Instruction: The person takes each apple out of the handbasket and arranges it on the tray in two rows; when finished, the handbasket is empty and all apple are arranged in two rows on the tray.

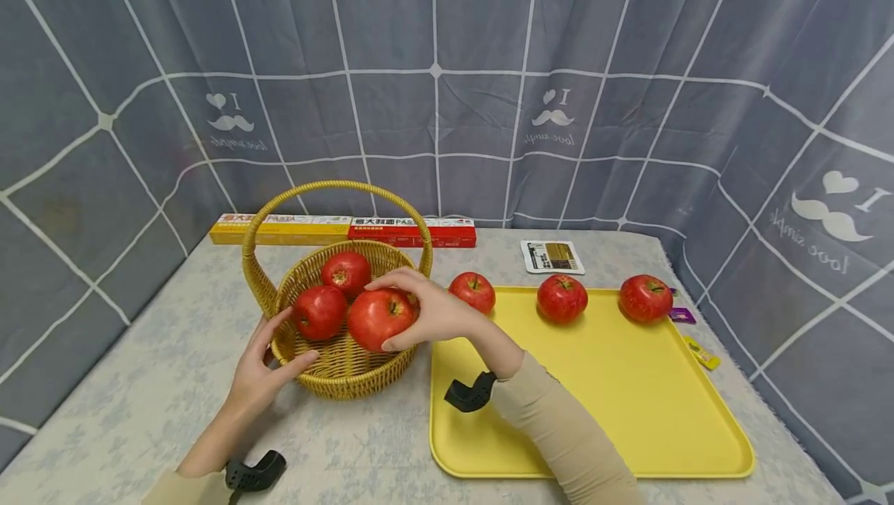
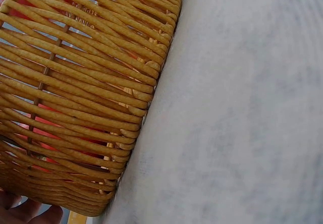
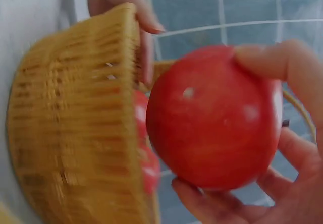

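In the head view, my right hand [image 1: 436, 311] grips a red apple [image 1: 380, 320] over the right side of a woven basket [image 1: 349, 389]. The right wrist view shows thumb and fingers around this apple [image 3: 214, 118], above the rim. My left hand [image 1: 261, 373] holds the basket's near left rim, its thumb reaching over the edge. Inside the basket lie a red apple [image 1: 320, 313] and another apple [image 1: 346, 273] behind it; the right hand hides part of the interior. Left-hand fingertips [image 2: 45, 216] show beside the wicker wall [image 2: 75, 93] in the left wrist view.
A yellow tray [image 1: 615, 412] lies right of the basket, with apples [image 1: 562, 299] along its far edge. Behind stand a yellow pasta box [image 1: 279, 233] and a red pasta box [image 1: 419, 235]. A white packet [image 1: 552, 257] lies beyond the tray; small wrappers [image 1: 701, 352] lie at its right.
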The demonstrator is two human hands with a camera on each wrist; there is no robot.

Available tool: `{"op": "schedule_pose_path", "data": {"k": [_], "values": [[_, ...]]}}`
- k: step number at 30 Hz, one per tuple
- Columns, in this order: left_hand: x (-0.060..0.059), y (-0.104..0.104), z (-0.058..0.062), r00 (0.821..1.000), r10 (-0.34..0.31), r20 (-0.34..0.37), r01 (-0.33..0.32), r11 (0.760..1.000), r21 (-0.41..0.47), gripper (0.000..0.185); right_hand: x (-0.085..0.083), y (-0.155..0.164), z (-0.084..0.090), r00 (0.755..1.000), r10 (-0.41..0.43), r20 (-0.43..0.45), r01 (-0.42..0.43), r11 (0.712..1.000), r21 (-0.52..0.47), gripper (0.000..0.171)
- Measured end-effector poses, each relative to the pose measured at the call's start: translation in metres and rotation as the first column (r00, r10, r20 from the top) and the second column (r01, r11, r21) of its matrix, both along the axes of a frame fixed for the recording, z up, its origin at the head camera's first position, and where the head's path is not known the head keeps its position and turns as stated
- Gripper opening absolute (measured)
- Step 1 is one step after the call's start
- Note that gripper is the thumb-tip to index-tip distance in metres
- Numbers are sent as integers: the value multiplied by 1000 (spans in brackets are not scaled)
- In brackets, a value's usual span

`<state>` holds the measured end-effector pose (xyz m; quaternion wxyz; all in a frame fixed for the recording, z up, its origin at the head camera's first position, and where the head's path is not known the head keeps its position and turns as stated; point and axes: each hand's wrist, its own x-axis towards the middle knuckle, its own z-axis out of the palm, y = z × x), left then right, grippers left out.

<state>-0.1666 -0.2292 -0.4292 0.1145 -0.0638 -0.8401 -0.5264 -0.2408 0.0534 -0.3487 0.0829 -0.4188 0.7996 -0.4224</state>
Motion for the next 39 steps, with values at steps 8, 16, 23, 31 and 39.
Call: {"op": "schedule_pose_path", "data": {"k": [8, 16, 23, 31, 39], "values": [[-1, -1, 0, 1000, -2, 3, 2, 1000, 2, 77, 17, 71, 1, 994, 93, 49, -86, 989, -122, 67], [0, 0, 2, 1000, -4, 0, 4, 1000, 13, 76, 35, 115, -26, 986, 134, 98, -137, 990, 25, 67], [1, 1, 3, 1000, -4, 11, 4, 1000, 15, 76, 39, 131, -45, 960, 234, 152, -250, 964, 92, 65], [1, 0, 3, 1000, 1, 22, -1, 1000, 9, 77, 40, 131, -47, 933, 274, 235, -314, 937, 153, 65], [0, 0, 3, 999, 3, 35, -3, 1000, 13, 78, 39, 126, -25, 913, 290, 288, -362, 899, 244, 69]]}}
